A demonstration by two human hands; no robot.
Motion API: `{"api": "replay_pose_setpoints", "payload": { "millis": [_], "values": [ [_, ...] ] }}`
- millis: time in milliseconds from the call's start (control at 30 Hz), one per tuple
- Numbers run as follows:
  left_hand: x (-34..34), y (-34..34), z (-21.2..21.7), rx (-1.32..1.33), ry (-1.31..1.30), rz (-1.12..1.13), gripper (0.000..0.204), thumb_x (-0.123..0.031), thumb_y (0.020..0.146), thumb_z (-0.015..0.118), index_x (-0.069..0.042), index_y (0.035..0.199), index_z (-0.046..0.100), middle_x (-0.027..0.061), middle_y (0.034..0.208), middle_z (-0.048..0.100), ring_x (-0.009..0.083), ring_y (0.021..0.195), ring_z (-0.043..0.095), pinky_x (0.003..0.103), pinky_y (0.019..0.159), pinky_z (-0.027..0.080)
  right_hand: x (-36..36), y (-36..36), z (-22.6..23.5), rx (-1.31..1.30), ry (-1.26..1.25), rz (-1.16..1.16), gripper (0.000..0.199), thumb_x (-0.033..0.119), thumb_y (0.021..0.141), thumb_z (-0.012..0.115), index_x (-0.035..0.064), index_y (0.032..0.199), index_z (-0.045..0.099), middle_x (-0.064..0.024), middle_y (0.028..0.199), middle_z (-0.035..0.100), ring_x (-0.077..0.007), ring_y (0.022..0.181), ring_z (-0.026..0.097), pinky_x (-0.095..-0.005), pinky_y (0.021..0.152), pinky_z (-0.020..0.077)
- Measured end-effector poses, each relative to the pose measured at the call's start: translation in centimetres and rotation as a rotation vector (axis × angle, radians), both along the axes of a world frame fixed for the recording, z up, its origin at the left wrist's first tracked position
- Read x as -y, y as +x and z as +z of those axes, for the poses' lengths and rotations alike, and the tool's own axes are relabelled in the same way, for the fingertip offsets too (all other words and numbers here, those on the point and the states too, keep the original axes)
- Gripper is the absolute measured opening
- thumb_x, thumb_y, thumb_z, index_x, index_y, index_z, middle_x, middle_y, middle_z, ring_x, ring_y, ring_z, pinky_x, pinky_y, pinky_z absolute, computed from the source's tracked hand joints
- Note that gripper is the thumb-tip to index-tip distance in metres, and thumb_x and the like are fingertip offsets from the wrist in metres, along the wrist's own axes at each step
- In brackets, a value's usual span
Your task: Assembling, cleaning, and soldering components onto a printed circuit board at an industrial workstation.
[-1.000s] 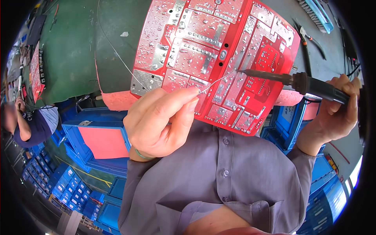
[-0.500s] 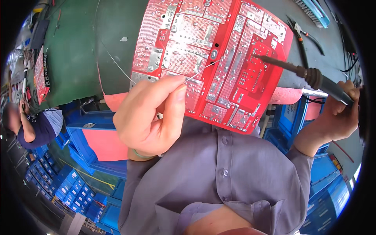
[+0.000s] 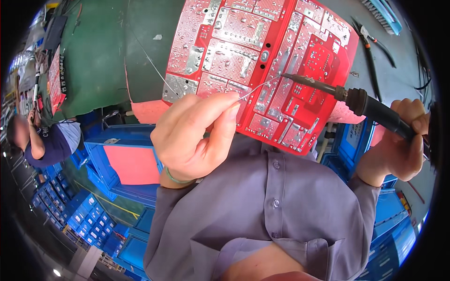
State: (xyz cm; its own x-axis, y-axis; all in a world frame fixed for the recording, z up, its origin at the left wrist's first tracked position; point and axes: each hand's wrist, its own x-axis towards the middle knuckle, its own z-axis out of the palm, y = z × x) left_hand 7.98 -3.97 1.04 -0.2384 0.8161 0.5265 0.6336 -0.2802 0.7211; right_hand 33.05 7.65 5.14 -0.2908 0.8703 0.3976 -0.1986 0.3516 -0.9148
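A large red circuit board lies solder side up on the green bench mat. My left hand pinches a thin solder wire between thumb and forefinger, its end reaching a joint near the board's middle. My right hand grips the black handle of a soldering iron. The iron's tip meets the wire's end on the board.
Pliers and a blue brush lie on the grey bench at the upper right. Blue plastic crates are stacked below the bench. Another person works at the far left near a second red board.
The view has shifted, so the board sits lower and more central. The iron's tip and the solder wire have come together on a joint near the board's middle.
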Motion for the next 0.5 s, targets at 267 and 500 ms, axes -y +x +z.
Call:
{"api": "replay_pose_setpoints", "payload": {
  "millis": [267, 500],
  "values": [
    [-0.09, 0.11, 0.01, 0.005, -0.001, -0.002, 0.022, 0.01, 0.066, 0.065, 0.004, 0.086, 0.062, 0.0072, 0.058, 0.054, 0.0129, 0.044, 0.046, 0.023, 0.04, 0.034, -0.14, -0.06, 0.15, 0.098, 0.083, 0.032, 0.015, 0.019, 0.076, 0.048, 0.0051, 0.082, 0.045, -0.0009, 0.059, 0.033, -0.0078, 0.05, 0.029, -0.0249, 0.049, 0.0235],
    [-0.2, 0.14, 0.17, -0.001, -0.03, 0.008, 0.021, 0.01, 0.066, 0.065, 0.004, 0.086, 0.062, 0.0076, 0.059, 0.055, 0.0127, 0.044, 0.045, 0.023, 0.04, 0.034, -0.38, 0.22, 0.12, 0.097, 0.104, 0.032, 0.015, 0.019, 0.076, 0.047, 0.0053, 0.08, 0.045, -0.0009, 0.059, 0.033, -0.009, 0.05, 0.029, -0.0267, 0.051, 0.023]
  ]
}}
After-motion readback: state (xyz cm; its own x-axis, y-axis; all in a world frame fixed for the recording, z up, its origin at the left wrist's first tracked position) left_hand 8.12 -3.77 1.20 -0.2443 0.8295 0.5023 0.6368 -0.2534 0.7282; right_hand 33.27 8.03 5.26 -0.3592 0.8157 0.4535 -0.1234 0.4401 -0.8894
